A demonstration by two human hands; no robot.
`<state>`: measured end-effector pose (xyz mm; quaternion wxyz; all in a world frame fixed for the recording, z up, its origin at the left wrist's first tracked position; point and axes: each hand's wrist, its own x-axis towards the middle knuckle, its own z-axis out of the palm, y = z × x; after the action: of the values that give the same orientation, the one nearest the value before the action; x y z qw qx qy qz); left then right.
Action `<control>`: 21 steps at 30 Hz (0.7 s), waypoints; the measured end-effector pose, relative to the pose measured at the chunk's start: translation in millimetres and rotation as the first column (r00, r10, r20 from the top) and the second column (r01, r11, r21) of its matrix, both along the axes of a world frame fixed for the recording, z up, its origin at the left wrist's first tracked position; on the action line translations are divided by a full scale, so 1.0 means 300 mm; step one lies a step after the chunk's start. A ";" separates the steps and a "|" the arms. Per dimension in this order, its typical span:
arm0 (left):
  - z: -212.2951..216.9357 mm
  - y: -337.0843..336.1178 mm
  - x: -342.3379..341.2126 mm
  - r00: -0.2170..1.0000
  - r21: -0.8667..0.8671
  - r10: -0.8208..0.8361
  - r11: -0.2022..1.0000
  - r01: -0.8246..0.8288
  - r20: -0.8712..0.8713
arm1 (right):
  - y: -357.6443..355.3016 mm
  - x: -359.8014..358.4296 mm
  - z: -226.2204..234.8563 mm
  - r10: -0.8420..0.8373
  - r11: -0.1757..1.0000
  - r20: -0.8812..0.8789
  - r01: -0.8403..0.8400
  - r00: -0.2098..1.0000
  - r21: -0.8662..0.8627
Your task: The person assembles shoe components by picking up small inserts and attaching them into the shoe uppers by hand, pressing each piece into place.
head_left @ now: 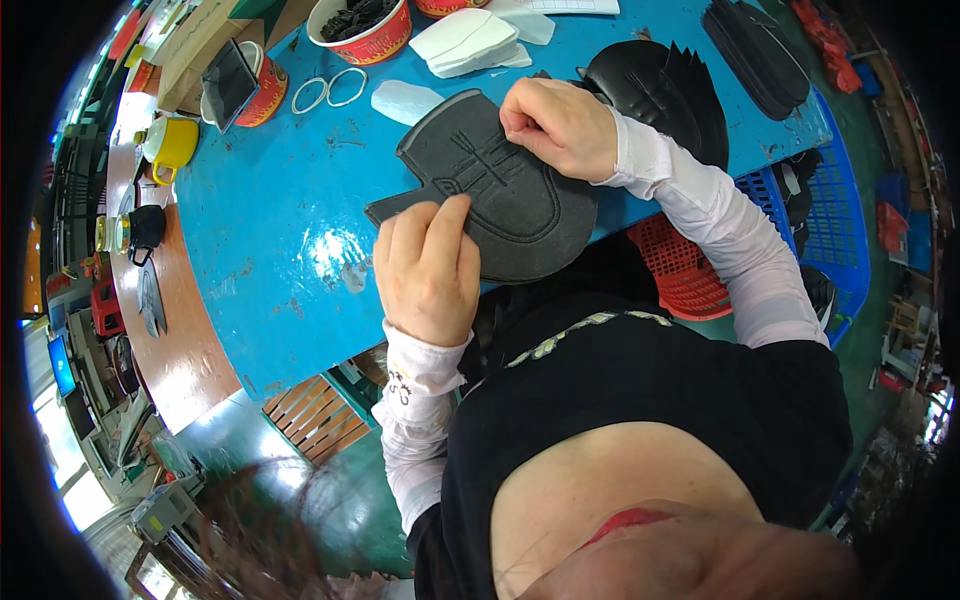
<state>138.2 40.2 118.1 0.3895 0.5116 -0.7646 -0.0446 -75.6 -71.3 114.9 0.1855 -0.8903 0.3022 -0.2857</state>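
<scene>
A dark grey, shield-shaped panel with grooves pressed into its face lies across the near edge of the blue table, partly over my lap. At its left side, a narrow dark tab sticks out, and the curled fingers of my left hand grip there; the thumb is mostly hidden. My right hand is closed in a pinch over the panel's upper right part, and what its fingertips hold, if anything, is too small to make out.
Beyond the panel are white sheets, two white rings and a red paper bowl of black scraps. Black leather pieces and a black case lie right. Blue and red baskets stand beside the table.
</scene>
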 end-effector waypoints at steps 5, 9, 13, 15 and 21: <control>0.038 -0.067 -0.038 0.984 0.023 -0.030 0.999 0.026 0.175 | -0.003 0.008 -0.001 -0.019 1.000 -0.045 0.018 0.999 -0.015; 0.016 -0.123 -0.083 0.934 -0.012 -0.014 1.000 0.020 0.356 | 0.006 0.017 0.010 -0.021 0.998 -0.085 0.016 0.996 -0.063; 0.030 -0.136 -0.093 0.914 -0.009 -0.007 1.000 0.012 0.406 | -0.010 0.007 -0.007 0.035 0.993 -0.057 -0.042 0.998 -0.112; 0.023 -0.136 -0.090 0.918 -0.014 -0.003 1.000 0.009 0.398 | -0.007 -0.018 -0.001 0.029 0.981 -0.056 -0.039 0.998 -0.191; 0.022 -0.134 -0.086 0.918 -0.011 -0.009 1.000 0.015 0.396 | 0.026 -0.023 0.001 -0.038 0.940 -0.179 -0.025 0.983 -0.339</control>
<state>112.3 -0.1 124.7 0.2300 0.5029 -0.8309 0.0624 -82.7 -63.5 115.2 -0.0005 -0.9304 0.2670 -0.2511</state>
